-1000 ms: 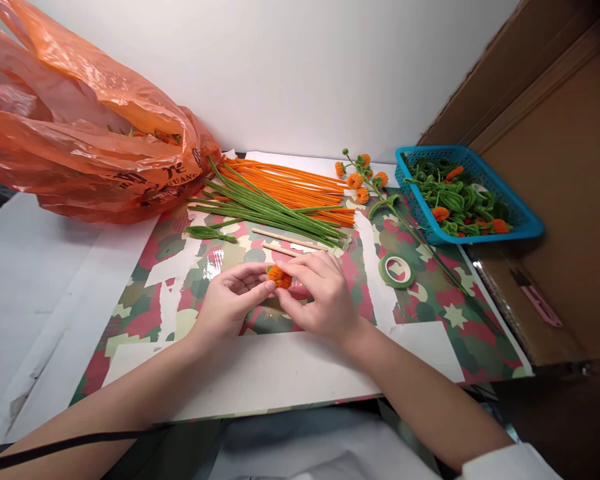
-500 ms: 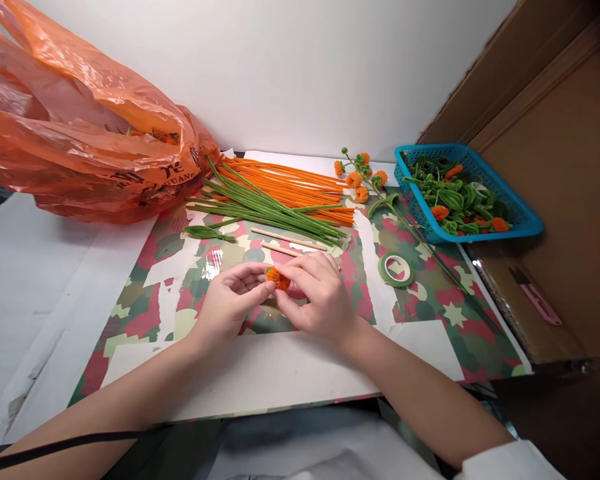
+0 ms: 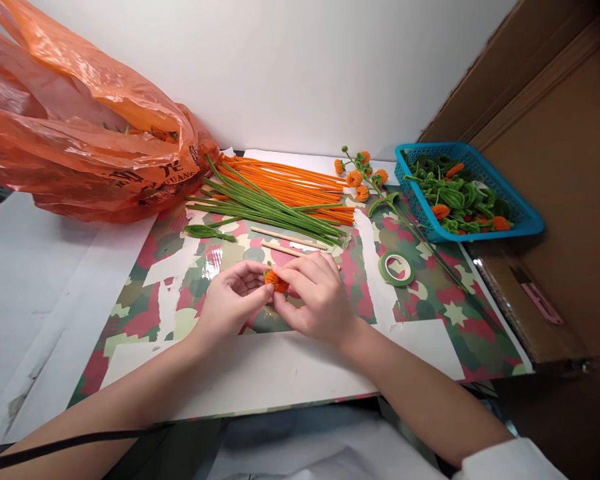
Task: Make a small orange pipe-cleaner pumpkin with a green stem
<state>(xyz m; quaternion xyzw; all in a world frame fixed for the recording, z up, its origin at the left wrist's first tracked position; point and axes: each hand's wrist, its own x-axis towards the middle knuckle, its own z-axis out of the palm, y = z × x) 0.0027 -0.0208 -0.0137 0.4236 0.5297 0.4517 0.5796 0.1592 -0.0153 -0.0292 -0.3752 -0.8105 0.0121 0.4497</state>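
Observation:
Between my two hands is a small orange pipe-cleaner flower (image 3: 277, 281) with a bit of green at its top. My left hand (image 3: 236, 293) pinches it from the left with thumb and fingertips. From the right, my right hand (image 3: 316, 291) grips it too, its fingers covering part of the flower. Just beyond my hands lie two thin wooden sticks (image 3: 289, 238), one partly hidden by my right hand. Past them are green pipe cleaners (image 3: 275, 212) piled across orange pipe cleaners (image 3: 290, 181). A looped green leaf piece (image 3: 209, 232) lies left of the sticks.
A roll of green tape (image 3: 397, 269) lies to the right. Behind it rests a stem with orange blooms (image 3: 354, 178). A blue basket (image 3: 485, 233) holds green and orange pieces. A pink cutter (image 3: 543, 303) lies at far right. An orange plastic bag (image 3: 95, 153) stands at left.
The orange flower has turned slightly between my fingers, so more of its ribbed side and green top show. My hands have hardly moved otherwise.

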